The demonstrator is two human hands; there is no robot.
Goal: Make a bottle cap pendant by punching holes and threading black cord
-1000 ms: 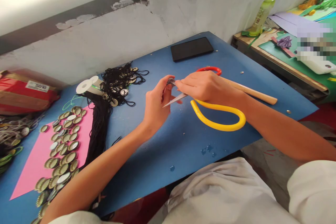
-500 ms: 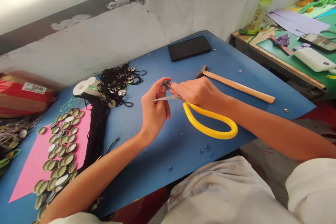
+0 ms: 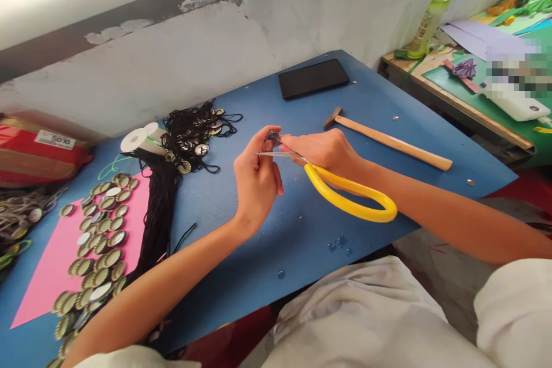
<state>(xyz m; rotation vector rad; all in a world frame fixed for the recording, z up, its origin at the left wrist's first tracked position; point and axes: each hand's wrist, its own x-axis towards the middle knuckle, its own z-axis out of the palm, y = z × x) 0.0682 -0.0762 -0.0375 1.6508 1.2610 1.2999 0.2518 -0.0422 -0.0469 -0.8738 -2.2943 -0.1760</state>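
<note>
My left hand [image 3: 256,181] is closed, pinching a small bottle cap [image 3: 272,138] at its fingertips above the blue table [image 3: 267,241]. My right hand [image 3: 325,152] is closed around a pair of scissors with a yellow handle loop [image 3: 349,195]. Their thin metal blade [image 3: 276,154] points left and touches the cap and my left fingers. Both hands meet over the middle of the table.
A wooden-handled hammer [image 3: 388,141] lies right of my hands. A black phone [image 3: 313,78] is at the back. Black cords with caps [image 3: 194,135], a white spool [image 3: 138,139] and several bottle caps on pink paper [image 3: 97,241] fill the left. A cluttered bench [image 3: 474,63] stands right.
The scissors blade swung from pointing down-left to nearly level, and the yellow loop shifted a little. A red handle loop seen a second ago is hidden. The cap stays pinched.
</note>
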